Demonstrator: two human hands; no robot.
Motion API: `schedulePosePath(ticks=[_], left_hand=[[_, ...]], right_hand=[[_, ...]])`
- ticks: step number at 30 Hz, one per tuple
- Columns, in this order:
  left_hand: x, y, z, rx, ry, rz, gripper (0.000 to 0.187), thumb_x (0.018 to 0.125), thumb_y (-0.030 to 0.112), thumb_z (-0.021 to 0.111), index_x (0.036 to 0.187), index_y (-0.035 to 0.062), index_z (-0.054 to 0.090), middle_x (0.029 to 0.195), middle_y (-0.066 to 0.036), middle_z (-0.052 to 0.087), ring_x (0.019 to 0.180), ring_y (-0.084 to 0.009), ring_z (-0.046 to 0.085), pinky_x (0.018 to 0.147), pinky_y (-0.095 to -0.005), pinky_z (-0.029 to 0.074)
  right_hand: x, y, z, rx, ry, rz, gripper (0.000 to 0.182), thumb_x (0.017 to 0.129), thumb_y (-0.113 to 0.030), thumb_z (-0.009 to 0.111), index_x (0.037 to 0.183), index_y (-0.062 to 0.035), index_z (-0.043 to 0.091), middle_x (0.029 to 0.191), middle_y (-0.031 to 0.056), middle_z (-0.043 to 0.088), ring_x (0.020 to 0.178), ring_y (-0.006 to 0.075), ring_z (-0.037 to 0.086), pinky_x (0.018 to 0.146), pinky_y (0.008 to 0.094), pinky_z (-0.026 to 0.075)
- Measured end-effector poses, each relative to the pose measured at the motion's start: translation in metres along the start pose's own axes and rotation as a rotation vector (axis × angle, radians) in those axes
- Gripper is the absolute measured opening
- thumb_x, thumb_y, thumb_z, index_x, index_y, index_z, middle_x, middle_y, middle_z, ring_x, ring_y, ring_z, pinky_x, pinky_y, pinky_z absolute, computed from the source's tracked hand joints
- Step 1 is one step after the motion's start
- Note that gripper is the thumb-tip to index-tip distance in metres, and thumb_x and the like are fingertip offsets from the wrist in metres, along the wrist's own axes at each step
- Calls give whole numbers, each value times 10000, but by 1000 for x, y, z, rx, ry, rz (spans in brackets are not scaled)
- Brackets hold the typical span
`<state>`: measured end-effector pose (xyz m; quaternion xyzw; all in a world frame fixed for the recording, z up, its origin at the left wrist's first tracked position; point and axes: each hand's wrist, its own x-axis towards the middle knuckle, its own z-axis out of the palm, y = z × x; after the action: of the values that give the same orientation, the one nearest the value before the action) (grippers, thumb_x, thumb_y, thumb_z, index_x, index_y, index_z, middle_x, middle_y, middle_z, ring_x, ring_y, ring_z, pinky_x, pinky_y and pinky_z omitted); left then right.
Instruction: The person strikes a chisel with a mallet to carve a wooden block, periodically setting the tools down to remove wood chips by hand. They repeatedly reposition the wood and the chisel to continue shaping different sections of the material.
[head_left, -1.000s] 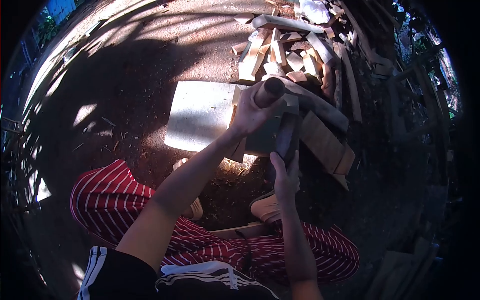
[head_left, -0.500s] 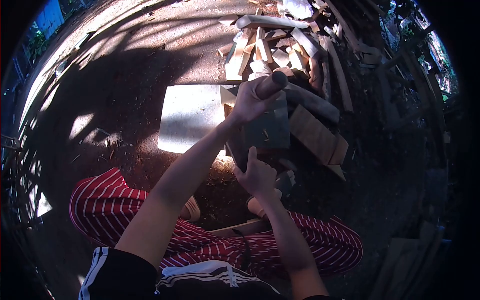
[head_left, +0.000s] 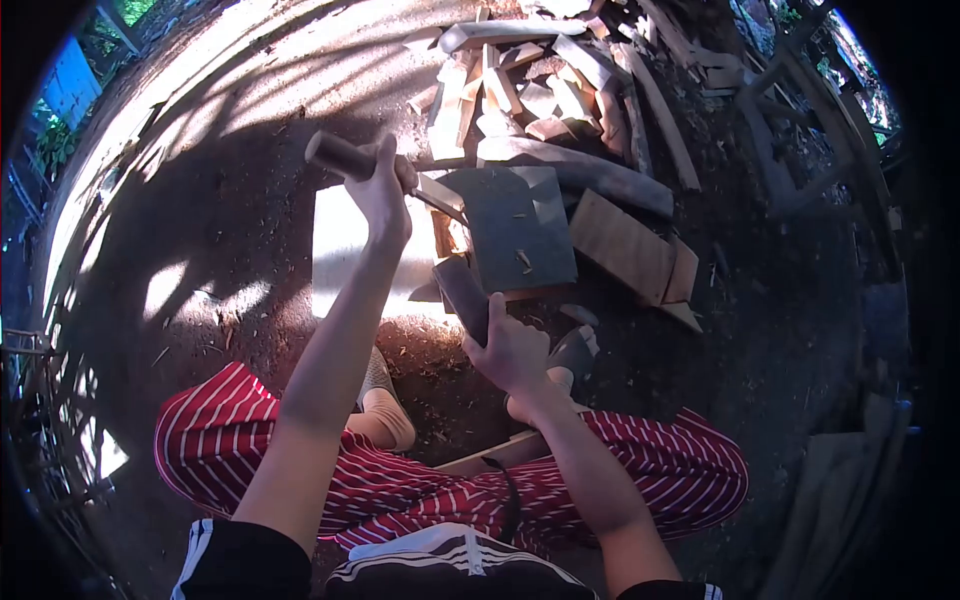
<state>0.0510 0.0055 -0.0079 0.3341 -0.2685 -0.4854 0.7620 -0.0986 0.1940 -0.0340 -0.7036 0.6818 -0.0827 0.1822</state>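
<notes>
My left hand (head_left: 380,210) is closed around a tool with a thick round wooden handle (head_left: 340,157). From it, a thin shaft (head_left: 438,203) points right, its end over the slot between a pale sunlit board (head_left: 372,250) and a dark grey board (head_left: 518,235). Nearer my body, my right hand (head_left: 515,352) grips a dark, blocky wooden piece (head_left: 462,292), whose upper end reaches the near edge of the boards. Small shavings (head_left: 523,262) lie on the grey board.
Cut wood pieces (head_left: 500,90) are heaped beyond the boards. A curved log (head_left: 610,182) and a thick wooden block (head_left: 622,248) lie to the right. My feet (head_left: 385,415) rest on the dirt below the boards, between my knees in striped trousers.
My left hand has swung left with the handle, which now points up and left, exposing the thin shaft. The dark piece in my right hand shows more clearly; that hand has barely moved.
</notes>
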Motion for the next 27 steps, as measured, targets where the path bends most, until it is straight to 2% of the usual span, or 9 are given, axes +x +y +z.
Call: schedulePosePath(ticks=[1, 6, 10, 12, 15, 18, 20, 22, 27], left_hand=[[-11, 3, 3, -16, 39, -4, 235, 868, 117, 657, 815, 81, 431, 527, 35, 367, 394, -61, 332, 369, -253, 252], [-15, 18, 16, 129, 162, -3, 248, 856, 136, 684, 830, 82, 443, 527, 32, 382, 404, -55, 343, 402, -249, 304], [2, 11, 27, 283, 50, 225, 287, 875, 272, 660, 881, 51, 476, 633, -4, 485, 509, -65, 447, 454, -230, 353], [-1, 12, 33, 204, -19, 168, 326, 876, 309, 651, 903, 33, 479, 670, -9, 506, 544, -70, 464, 474, -230, 370], [6, 5, 27, 460, -130, 344, 240, 866, 251, 679, 888, 64, 531, 633, -2, 540, 521, -72, 509, 505, -228, 410], [4, 16, 24, 596, -362, 220, 189, 855, 176, 692, 851, 42, 559, 588, -14, 557, 521, -84, 554, 513, -232, 433], [8, 12, 31, 624, -325, 246, 176, 845, 126, 696, 777, 45, 556, 518, -7, 524, 459, -91, 544, 453, -228, 413], [22, -2, 33, 455, -105, 352, 254, 814, 188, 721, 746, 23, 541, 593, -2, 563, 473, -81, 532, 441, -250, 419], [35, -3, 45, 416, -87, 372, 224, 804, 158, 707, 743, 35, 531, 635, 6, 560, 565, -56, 526, 539, -232, 416]], right_hand=[[-1, 1, 0, -5, -5, 3, 586, 770, -392, 647, 1168, -26, 423, 713, 175, 660, 626, 345, 671, 575, 470, 524], [0, 0, 1, -5, -26, 14, 525, 774, -386, 646, 1102, -37, 432, 733, 179, 664, 642, 347, 674, 573, 470, 524], [3, -2, -4, -10, -49, 18, 524, 778, -389, 640, 1104, -36, 433, 741, 179, 665, 647, 345, 675, 576, 467, 525], [2, -1, -4, -6, -58, 20, 528, 781, -393, 636, 1110, -34, 432, 741, 181, 665, 650, 344, 676, 580, 464, 526], [3, -2, -7, 12, -93, 38, 522, 782, -390, 636, 1107, -36, 432, 736, 183, 665, 652, 345, 677, 583, 465, 527], [2, -3, -8, 46, -89, 39, 516, 784, -388, 635, 1107, -39, 434, 724, 183, 663, 650, 346, 676, 584, 464, 528], [1, 0, -5, 49, -92, 38, 525, 784, -388, 634, 1121, -38, 433, 722, 182, 662, 646, 346, 675, 583, 462, 527], [3, 1, -4, 48, -92, 37, 535, 785, -388, 634, 1134, -37, 431, 720, 181, 661, 642, 346, 673, 583, 460, 527], [1, 1, -9, 56, -109, 24, 594, 781, -385, 643, 1197, -28, 416, 729, 182, 660, 642, 345, 673, 574, 451, 528]])
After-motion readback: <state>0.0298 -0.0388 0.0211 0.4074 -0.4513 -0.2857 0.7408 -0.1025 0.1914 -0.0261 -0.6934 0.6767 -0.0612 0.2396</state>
